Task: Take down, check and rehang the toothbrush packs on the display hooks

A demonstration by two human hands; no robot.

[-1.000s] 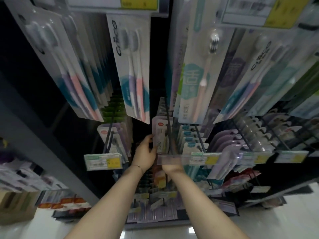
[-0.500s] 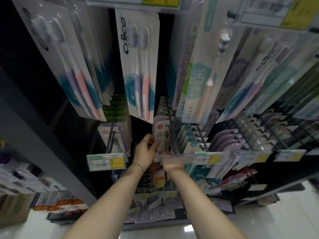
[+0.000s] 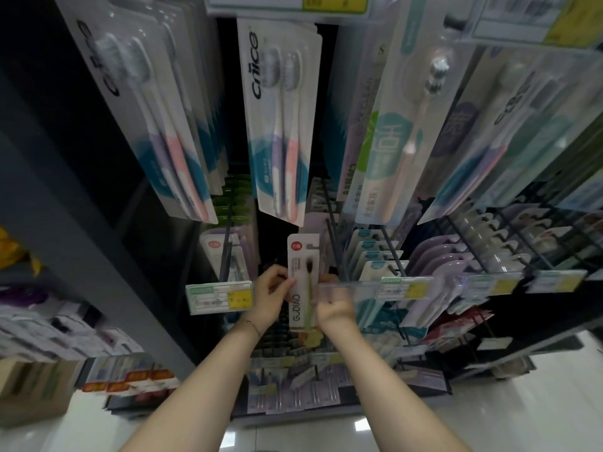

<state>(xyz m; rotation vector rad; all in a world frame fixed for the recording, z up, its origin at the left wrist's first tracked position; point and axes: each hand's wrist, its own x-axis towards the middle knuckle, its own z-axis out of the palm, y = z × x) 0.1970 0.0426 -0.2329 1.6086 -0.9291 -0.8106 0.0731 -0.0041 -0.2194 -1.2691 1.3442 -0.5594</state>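
The toothbrush pack (image 3: 301,282) has come off its hook (image 3: 332,236), just left of the price rail (image 3: 362,285), with the left hand (image 3: 270,295) and right hand (image 3: 332,309) both grasping it for checking.

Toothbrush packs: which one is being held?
The narrow white GUDIAO pack with the green-handled brush, gripped at its edges by the left hand and right hand; the Cnice packs above hang untouched.

1. Pretty clearly a shop aisle: rows of toothbrush packs (image 3: 280,125) hanging off wire display hooks (image 3: 393,256).
2. Yellow-and-white price labels (image 3: 219,296) clipped at the hook ends.
3. Shiny tiled floor (image 3: 522,406), more stocked racks (image 3: 293,396) lower down.
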